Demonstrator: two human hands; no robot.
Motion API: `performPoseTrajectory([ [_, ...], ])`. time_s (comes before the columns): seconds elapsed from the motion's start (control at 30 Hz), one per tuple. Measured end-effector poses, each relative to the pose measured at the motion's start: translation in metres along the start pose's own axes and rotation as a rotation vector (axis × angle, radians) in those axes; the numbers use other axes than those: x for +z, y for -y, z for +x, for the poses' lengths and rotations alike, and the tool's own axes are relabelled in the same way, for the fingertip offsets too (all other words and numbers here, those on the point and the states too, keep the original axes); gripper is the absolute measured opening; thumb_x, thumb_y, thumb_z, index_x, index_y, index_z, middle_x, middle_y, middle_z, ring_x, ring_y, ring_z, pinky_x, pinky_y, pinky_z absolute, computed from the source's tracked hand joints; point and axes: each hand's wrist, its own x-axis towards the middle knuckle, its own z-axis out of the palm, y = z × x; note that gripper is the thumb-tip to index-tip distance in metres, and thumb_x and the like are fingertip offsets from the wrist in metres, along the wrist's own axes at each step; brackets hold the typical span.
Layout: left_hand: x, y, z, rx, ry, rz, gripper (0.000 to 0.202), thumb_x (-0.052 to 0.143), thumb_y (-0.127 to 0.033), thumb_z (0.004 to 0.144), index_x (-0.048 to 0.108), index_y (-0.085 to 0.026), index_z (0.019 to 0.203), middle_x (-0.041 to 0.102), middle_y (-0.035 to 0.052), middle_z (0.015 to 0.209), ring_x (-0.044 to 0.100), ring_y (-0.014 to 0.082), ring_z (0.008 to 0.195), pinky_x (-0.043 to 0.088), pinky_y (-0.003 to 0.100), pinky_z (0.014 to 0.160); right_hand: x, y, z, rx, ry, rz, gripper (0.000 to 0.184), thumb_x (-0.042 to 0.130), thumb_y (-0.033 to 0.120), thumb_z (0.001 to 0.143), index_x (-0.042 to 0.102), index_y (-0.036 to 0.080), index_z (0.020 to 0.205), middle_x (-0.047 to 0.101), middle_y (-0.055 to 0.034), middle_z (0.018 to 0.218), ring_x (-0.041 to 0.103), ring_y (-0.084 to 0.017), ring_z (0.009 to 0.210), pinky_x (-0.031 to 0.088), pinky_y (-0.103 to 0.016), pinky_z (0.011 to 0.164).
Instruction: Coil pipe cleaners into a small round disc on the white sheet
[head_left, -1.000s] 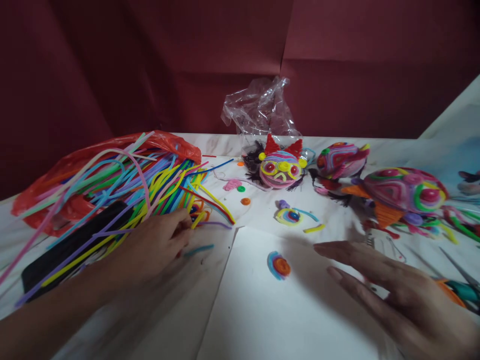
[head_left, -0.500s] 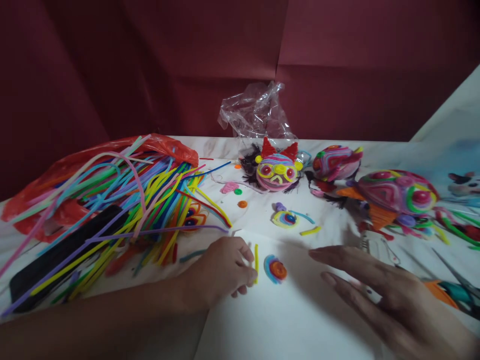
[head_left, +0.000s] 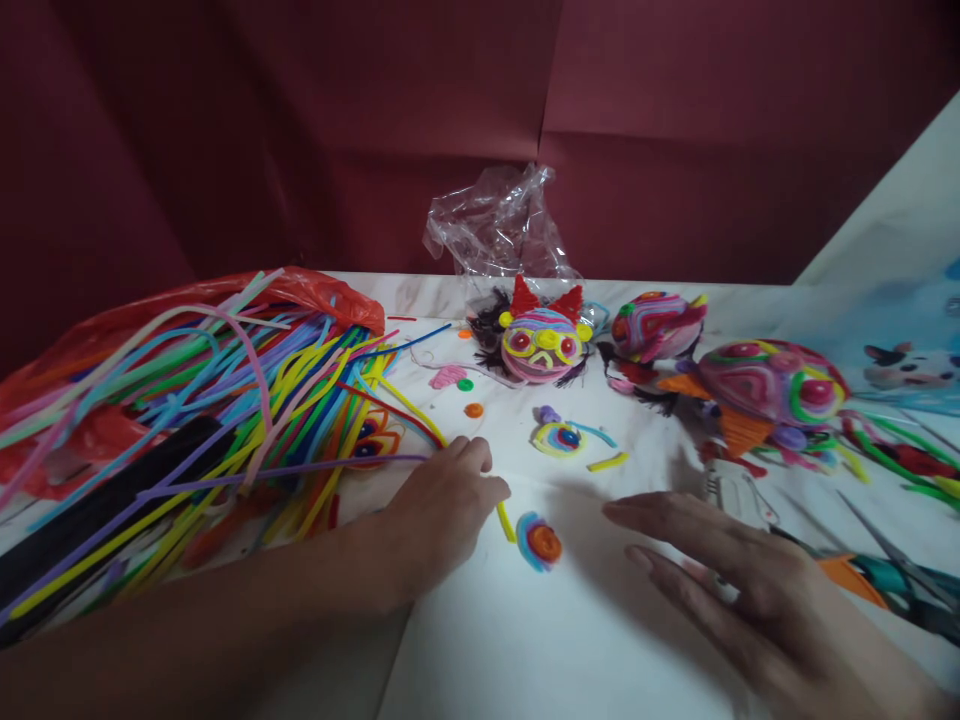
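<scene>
yellow pipe cleaner piece (head_left: 505,520) sits short and slanted on the white table (head_left: 585,640), just left of a small coiled disc (head_left: 538,541) w/ orange centre and blue rim. left hand (head_left: 442,500) comes in from lower left, forearm low across the table edge, palm down, fingers curled in; thumb and fingertips pinch the upper end of the yellow piece, lower end resting on the table close to the disc. right hand (head_left: 750,590) enters from lower right, flat and relaxed, fingers spread and straight, pointing left toward the disc, holding nothing; fingertips near but apart from it.

behind the left hand: big loose pile of coloured pipe cleaners (head_left: 225,400) spilling from a red plastic bag (head_left: 315,290). further back, a round striped head (head_left: 541,345) w/ red ears, in front of a crumpled clear bag (head_left: 495,230). right of it, two more wrapped figures (head_left: 750,385). another coil (head_left: 559,438) lies mid-table. scissors (head_left: 885,575) at the right edge, partly blurred.
</scene>
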Motion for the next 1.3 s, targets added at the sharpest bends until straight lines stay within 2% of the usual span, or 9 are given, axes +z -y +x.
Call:
performPoseTrajectory([
  [0.07, -0.001, 0.003, 0.005, 0.046, 0.031, 0.017, 0.021, 0.043, -0.002, 0.077, 0.054, -0.016, 0.067, 0.052, 0.0043, 0.084, 0.048, 0.0178, 0.084, 0.038, 0.028, 0.070, 0.000, 0.000, 0.000, 0.011, 0.008, 0.004, 0.026, 0.036, 0.027, 0.090, 0.061, 0.024, 0.096, 0.063, 0.0033, 0.095, 0.061, -0.007, 0.083, 0.050, -0.012, 0.072],
  [0.17, -0.003, 0.005, 0.008, 0.068, 0.084, 0.034, 0.019, 0.043, -0.005, 0.079, 0.053, -0.016, 0.067, 0.054, 0.0042, 0.078, 0.049, 0.0182, 0.079, 0.037, 0.029, 0.068, -0.001, 0.000, -0.001, 0.032, 0.010, 0.012, 0.025, 0.036, 0.029, 0.090, 0.060, 0.026, 0.097, 0.062, 0.0053, 0.095, 0.061, -0.006, 0.083, 0.050, -0.011, 0.071],
  [0.37, -0.007, 0.000, 0.007, -0.173, 0.123, -0.073, 0.012, 0.045, -0.010, 0.070, 0.053, -0.018, 0.065, 0.054, -0.0012, 0.057, 0.049, 0.0130, 0.052, 0.026, 0.024, 0.045, -0.002, 0.001, 0.000, 0.023, 0.039, 0.027, 0.025, 0.036, 0.025, 0.089, 0.058, 0.025, 0.100, 0.062, 0.0052, 0.096, 0.060, -0.005, 0.085, 0.050, -0.012, 0.073],
  [0.53, -0.007, -0.004, 0.008, -0.237, 0.156, -0.224, 0.006, 0.051, -0.015, 0.068, 0.056, -0.019, 0.070, 0.057, -0.0048, 0.060, 0.053, 0.0092, 0.054, 0.030, 0.018, 0.045, -0.002, 0.001, -0.002, 0.034, 0.044, 0.035, 0.026, 0.036, 0.023, 0.088, 0.059, 0.023, 0.098, 0.062, 0.0050, 0.095, 0.060, -0.005, 0.085, 0.050, -0.012, 0.072],
  [0.63, -0.014, -0.002, 0.005, -0.258, 0.124, -0.210, 0.009, 0.051, -0.016, 0.070, 0.057, -0.019, 0.076, 0.059, -0.0033, 0.066, 0.054, 0.0111, 0.058, 0.031, 0.020, 0.048, -0.001, 0.001, -0.003, 0.032, 0.040, 0.035, 0.025, 0.036, 0.024, 0.088, 0.059, 0.023, 0.098, 0.062, 0.0046, 0.095, 0.060, -0.006, 0.084, 0.050, -0.012, 0.072],
  [0.77, -0.019, 0.004, -0.004, -0.216, 0.101, -0.135, 0.009, 0.051, -0.017, 0.073, 0.059, -0.020, 0.077, 0.058, -0.0003, 0.069, 0.054, 0.0161, 0.063, 0.033, 0.025, 0.054, 0.000, 0.002, -0.002, 0.036, 0.045, 0.031, 0.027, 0.034, 0.024, 0.089, 0.060, 0.022, 0.097, 0.062, 0.0033, 0.094, 0.060, -0.006, 0.083, 0.051, -0.012, 0.069],
  [0.87, -0.014, 0.007, -0.007, -0.134, 0.095, -0.102, 0.012, 0.051, -0.016, 0.075, 0.060, -0.020, 0.083, 0.059, 0.0021, 0.081, 0.055, 0.0188, 0.076, 0.038, 0.029, 0.064, 0.000, 0.002, -0.002, 0.025, 0.049, 0.016, 0.029, 0.033, 0.024, 0.089, 0.061, 0.022, 0.096, 0.063, 0.0026, 0.093, 0.061, -0.007, 0.082, 0.052, -0.014, 0.069],
  [1.0, -0.007, 0.004, -0.004, -0.021, 0.118, -0.093, 0.005, 0.055, -0.015, 0.078, 0.060, -0.016, 0.080, 0.057, 0.0039, 0.089, 0.051, 0.0190, 0.089, 0.040, 0.029, 0.077, 0.001, 0.002, -0.002, 0.014, 0.057, 0.012, 0.031, 0.033, 0.023, 0.089, 0.063, 0.020, 0.094, 0.063, 0.0005, 0.093, 0.061, -0.009, 0.082, 0.052, -0.015, 0.069],
  [1.3, -0.011, -0.008, -0.004, 0.016, 0.136, -0.141, 0.011, 0.057, -0.025, 0.082, 0.062, -0.015, 0.081, 0.053, 0.0046, 0.087, 0.048, 0.0184, 0.089, 0.040, 0.027, 0.076, 0.000, 0.002, 0.001, 0.020, 0.048, 0.010, 0.031, 0.033, 0.022, 0.087, 0.063, 0.019, 0.093, 0.063, 0.0007, 0.092, 0.061, -0.008, 0.081, 0.052, -0.015, 0.070],
])
